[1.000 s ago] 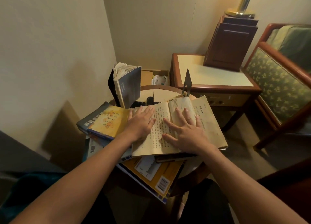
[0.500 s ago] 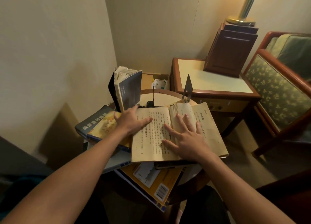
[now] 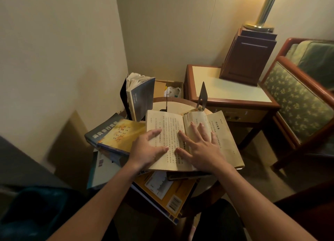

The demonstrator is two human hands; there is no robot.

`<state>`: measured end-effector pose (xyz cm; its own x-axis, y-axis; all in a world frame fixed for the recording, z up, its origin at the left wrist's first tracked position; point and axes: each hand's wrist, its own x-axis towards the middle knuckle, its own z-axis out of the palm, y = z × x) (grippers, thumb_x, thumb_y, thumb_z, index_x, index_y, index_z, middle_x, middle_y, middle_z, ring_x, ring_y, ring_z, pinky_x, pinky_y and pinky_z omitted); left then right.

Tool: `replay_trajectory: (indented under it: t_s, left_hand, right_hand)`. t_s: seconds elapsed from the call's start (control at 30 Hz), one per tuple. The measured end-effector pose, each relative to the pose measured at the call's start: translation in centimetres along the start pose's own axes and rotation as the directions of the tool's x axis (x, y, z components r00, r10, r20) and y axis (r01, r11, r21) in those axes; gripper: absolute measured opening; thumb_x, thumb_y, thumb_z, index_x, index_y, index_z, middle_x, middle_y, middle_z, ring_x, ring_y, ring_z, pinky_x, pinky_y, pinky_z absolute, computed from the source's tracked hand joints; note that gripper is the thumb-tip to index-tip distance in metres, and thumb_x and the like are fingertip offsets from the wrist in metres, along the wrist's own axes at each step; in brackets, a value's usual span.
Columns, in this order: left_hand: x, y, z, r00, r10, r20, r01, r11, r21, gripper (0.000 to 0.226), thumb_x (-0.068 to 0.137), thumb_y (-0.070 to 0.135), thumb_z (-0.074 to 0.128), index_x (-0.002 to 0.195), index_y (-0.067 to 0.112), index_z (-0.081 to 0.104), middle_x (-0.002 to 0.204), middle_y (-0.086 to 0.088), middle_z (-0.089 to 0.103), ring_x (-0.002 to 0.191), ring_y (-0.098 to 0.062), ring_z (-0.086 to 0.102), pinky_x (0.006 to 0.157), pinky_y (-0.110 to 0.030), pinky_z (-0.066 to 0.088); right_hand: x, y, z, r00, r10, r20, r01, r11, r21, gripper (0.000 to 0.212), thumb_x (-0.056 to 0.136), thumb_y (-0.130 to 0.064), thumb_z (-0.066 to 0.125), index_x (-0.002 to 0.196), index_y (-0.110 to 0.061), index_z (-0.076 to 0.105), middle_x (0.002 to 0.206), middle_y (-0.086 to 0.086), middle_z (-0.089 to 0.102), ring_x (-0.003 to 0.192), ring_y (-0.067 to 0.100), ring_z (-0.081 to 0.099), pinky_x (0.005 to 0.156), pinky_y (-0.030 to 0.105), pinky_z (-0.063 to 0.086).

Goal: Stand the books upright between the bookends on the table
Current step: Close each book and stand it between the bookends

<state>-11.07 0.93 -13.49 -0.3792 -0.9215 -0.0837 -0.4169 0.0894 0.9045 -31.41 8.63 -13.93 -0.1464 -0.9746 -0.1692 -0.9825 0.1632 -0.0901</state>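
Though illegible, vertical print, open book (image 3: 162,122).

Both forearms are bare, entering from the near edge and converging toward the middle. We note the left hand (image 3: 147,151) palm down, fingers loosely straight and angled far-right, thumb stretched toward its neighbour. We log the right hand (image 3: 200,150) just beside it, palm down and flat, fingers fanned wide toward the far side. Thumb tips are near each other, not touching.
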Motion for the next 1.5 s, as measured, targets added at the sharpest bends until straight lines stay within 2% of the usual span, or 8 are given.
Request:
replay_trajectory:
  t_s: [0.3,0.57,0.67,0.97,1.1,1.23,1.33,1.5]
  left_hand:
    - [-0.2,0.7,-0.2,1.000,-0.001,0.016,0.002,0.998,-0.066,0.067,0.079,0.010,0.083,0.138,0.027,0.057,0.138,0.003,0.057,0.110,-0.014,0.064,0.081,-0.036,0.063]
    - [-0.2,2.1,-0.5,0.998,0.043,0.047,-0.042,0.999,-0.021,0.069,0.082,0.012,0.080,0.143,0.029,0.053,0.140,0.002,0.057,0.109,-0.011,0.062,0.072,-0.018,0.057]
    - [-0.1,2.5,-0.4,0.996,0.069,0.058,-0.070,0.997,0.017,0.072,0.083,0.012,0.078,0.147,0.027,0.049,0.144,0.000,0.053,0.120,-0.013,0.056,0.073,-0.013,0.050]
    - [0.1,3.8,-0.5,0.993,0.021,0.114,-0.015,0.998,-0.059,0.066,0.101,0.006,0.047,0.159,0.027,0.023,0.148,-0.008,0.046,0.126,-0.023,0.052,0.090,-0.032,0.057]
    - [0.4,4.5,-0.6,0.997,-0.076,0.032,0.082,0.959,-0.270,0.048,0.110,0.029,0.033,0.157,0.019,0.030,0.156,-0.007,0.041,0.138,-0.026,0.043,0.112,-0.038,0.040]
    - [0.3,4.6,-0.6,0.990,-0.116,0.076,0.137,0.909,-0.394,0.054,0.107,0.049,0.030,0.154,0.024,0.037,0.141,-0.003,0.054,0.120,-0.022,0.054,0.091,-0.034,0.052]
    - [0.8,4.1,-0.6,0.988,-0.066,0.143,0.123,0.891,-0.437,0.060,0.104,0.055,0.032,0.158,0.032,0.025,0.149,0.002,0.048,0.129,-0.020,0.052,0.103,-0.038,0.048]
    - [0.6,4.2,-0.8,0.989,-0.039,0.145,0.082,0.950,-0.302,0.084,0.100,0.036,0.058,0.161,0.029,0.000,0.158,-0.004,0.038,0.139,-0.026,0.044,0.113,-0.048,0.041]
  right_hand:
    - [-1.7,-0.7,-0.2,0.964,0.205,-0.169,-0.116,0.898,0.424,0.110,0.092,-0.042,0.061,0.146,-0.044,-0.034,0.163,0.011,-0.025,0.152,0.035,-0.012,0.121,0.059,0.017]
    - [-2.7,0.0,-2.1,0.929,0.335,-0.159,-0.120,0.676,0.727,0.101,0.090,-0.031,0.068,0.159,-0.031,-0.006,0.148,0.007,0.044,0.118,0.021,0.057,0.079,0.034,0.059]
    - [-3.1,-0.1,-3.2,0.936,0.300,-0.183,-0.077,0.684,0.726,0.095,0.092,-0.026,0.067,0.160,-0.031,0.001,0.134,0.003,0.053,0.098,0.013,0.057,0.060,0.019,0.052]
    - [-2.9,-3.9,-6.5,0.958,0.132,-0.253,0.071,0.748,0.660,0.074,0.092,-0.036,0.063,0.156,-0.027,0.025,0.113,-0.009,0.061,0.089,0.010,0.064,0.066,0.024,0.059]
    - [-2.4,-6.1,-6.8,0.971,0.085,-0.222,0.039,0.863,0.504,0.075,0.092,-0.059,0.056,0.152,-0.022,0.032,0.127,0.003,0.064,0.104,0.018,0.064,0.087,0.033,0.056]
    - [-2.7,-7.3,-6.8,0.971,-0.024,-0.239,0.108,0.933,0.344,0.059,0.099,-0.057,0.043,0.146,-0.020,0.040,0.138,0.005,0.056,0.113,0.021,0.058,0.092,0.031,0.046]
    - [-2.8,-7.3,-6.8,0.956,-0.238,-0.172,0.259,0.959,0.112,0.046,0.107,-0.042,0.032,0.146,-0.019,0.040,0.148,0.014,0.046,0.130,0.032,0.048,0.107,0.049,0.038]
    - [-1.3,-5.9,-5.7,0.961,-0.236,-0.140,0.250,0.964,0.087,0.046,0.106,-0.039,0.022,0.146,-0.023,0.039,0.157,0.003,0.039,0.145,0.026,0.036,0.121,0.057,0.017]
